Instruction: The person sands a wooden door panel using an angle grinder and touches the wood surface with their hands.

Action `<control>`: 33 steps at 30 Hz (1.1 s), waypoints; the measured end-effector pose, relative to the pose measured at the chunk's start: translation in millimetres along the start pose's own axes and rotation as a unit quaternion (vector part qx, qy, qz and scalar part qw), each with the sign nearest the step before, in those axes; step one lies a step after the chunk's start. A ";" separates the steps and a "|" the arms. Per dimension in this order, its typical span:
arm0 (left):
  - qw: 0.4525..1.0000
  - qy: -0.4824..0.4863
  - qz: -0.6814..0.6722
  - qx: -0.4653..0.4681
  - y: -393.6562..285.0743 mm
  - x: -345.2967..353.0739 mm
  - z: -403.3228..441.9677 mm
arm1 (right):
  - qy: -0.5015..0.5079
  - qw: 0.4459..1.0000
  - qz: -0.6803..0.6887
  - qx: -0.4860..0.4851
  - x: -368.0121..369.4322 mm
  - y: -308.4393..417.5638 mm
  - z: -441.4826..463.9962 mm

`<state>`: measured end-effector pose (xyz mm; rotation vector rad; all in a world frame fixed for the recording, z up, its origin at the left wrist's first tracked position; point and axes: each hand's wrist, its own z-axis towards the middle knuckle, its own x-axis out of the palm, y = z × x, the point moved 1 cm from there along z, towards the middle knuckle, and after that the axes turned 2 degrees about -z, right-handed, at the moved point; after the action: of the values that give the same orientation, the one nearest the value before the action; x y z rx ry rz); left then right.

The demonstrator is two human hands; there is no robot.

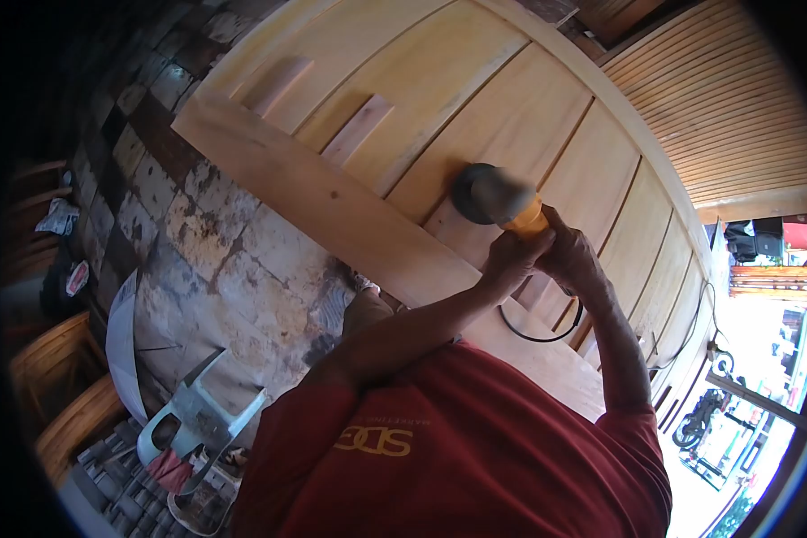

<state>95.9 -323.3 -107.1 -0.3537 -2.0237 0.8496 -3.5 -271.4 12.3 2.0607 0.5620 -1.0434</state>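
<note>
My left hand (513,257) and my right hand (572,255) are close together, both wrapped round the yellow body of a power sander (531,220). Its round dark disc (472,192) sits against, or just above, the large wooden panel (511,117); I cannot tell which. The tool's head is blurred. A black cord (544,340) loops below my hands over the panel. Dark lines separate the panel's boards, and a broad plank (332,195) runs along its near edge.
Two short wood strips (357,130) lie on the panel's left part. Stained floor tiles (233,269) stretch to the left. A pale blue plastic chair (202,412) and wooden chairs (58,359) stand lower left. Slatted wood (722,108) is at upper right. A motorcycle (699,419) stands outside.
</note>
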 end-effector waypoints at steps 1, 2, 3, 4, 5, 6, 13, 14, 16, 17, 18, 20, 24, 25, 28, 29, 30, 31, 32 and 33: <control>1.000 0.004 -0.015 -0.003 0.1 1.5 3.9 | 0.002 1.000 -0.003 0.008 -3.1 1.3 2.2; 1.000 0.005 -0.024 0.007 0.2 3.8 7.2 | 0.003 1.000 -0.006 0.017 -5.3 1.5 4.2; 0.999 0.007 -0.034 0.017 0.5 6.5 10.8 | 0.000 1.000 -0.003 0.009 -6.4 -0.5 6.4; 0.999 0.010 -0.043 0.025 1.0 8.5 14.4 | -0.003 1.000 0.000 0.002 -7.5 -4.3 8.5; 0.999 0.009 -0.023 0.026 1.8 8.9 17.8 | -0.007 1.000 0.003 -0.005 -8.4 -7.6 10.2; 1.000 0.008 -0.002 0.026 0.5 8.9 20.0 | -0.012 1.000 -0.003 -0.007 -8.9 -9.6 11.6; 1.000 0.015 -0.012 0.023 -5.4 16.1 33.7 | -0.037 0.999 -0.006 -0.013 -9.9 -24.7 24.8; 0.999 0.014 -0.010 0.030 -5.9 17.0 34.7 | -0.040 0.999 0.002 -0.018 -10.0 -28.7 26.3; 0.999 0.015 -0.007 0.043 -5.9 19.6 38.1 | -0.044 0.999 -0.006 -0.016 -11.2 -32.5 28.2; 0.998 0.004 0.009 0.057 -6.2 21.8 40.7 | -0.048 0.999 -0.008 -0.014 -12.0 -33.6 28.6; 0.997 -0.008 0.025 0.071 -5.5 24.4 43.3 | -0.047 0.999 -0.002 -0.010 -13.6 -34.4 28.1; 0.996 -0.011 0.035 0.079 -4.9 25.1 48.5 | -0.046 0.999 0.008 -0.004 -17.2 -35.0 27.8; 0.998 0.015 0.008 0.061 -30.3 38.8 38.1 | -0.053 0.998 0.025 0.010 -22.6 -37.9 24.4; 0.998 0.018 -0.001 0.059 -35.7 41.2 34.9 | -0.056 0.998 0.031 0.010 -23.8 -36.9 21.9; 0.996 0.036 0.064 0.052 -33.1 40.0 35.3 | -0.055 0.997 0.046 0.016 -30.3 -26.3 9.9; 0.995 0.028 0.076 0.061 -29.7 39.6 32.3 | -0.052 0.997 0.051 0.018 -30.9 -22.0 4.2; 0.994 0.018 0.088 0.070 -26.6 39.6 24.8 | -0.049 0.997 0.050 0.018 -29.3 -19.4 -0.2; 0.992 0.008 0.101 0.078 -25.9 39.4 17.4 | -0.045 0.998 0.049 0.018 -27.2 -17.5 -5.3; 0.988 0.006 0.133 0.074 -21.7 34.5 14.5 | -0.039 0.998 0.049 0.020 -24.4 -16.1 -10.5; 0.992 0.011 0.104 0.077 -18.3 31.2 7.4 | -0.034 0.998 0.050 0.005 -20.4 -14.3 -15.2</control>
<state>73.4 -323.0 -77.8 -0.4894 -1.9092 1.1176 -17.1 -251.6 29.0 2.0326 0.4149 -1.0556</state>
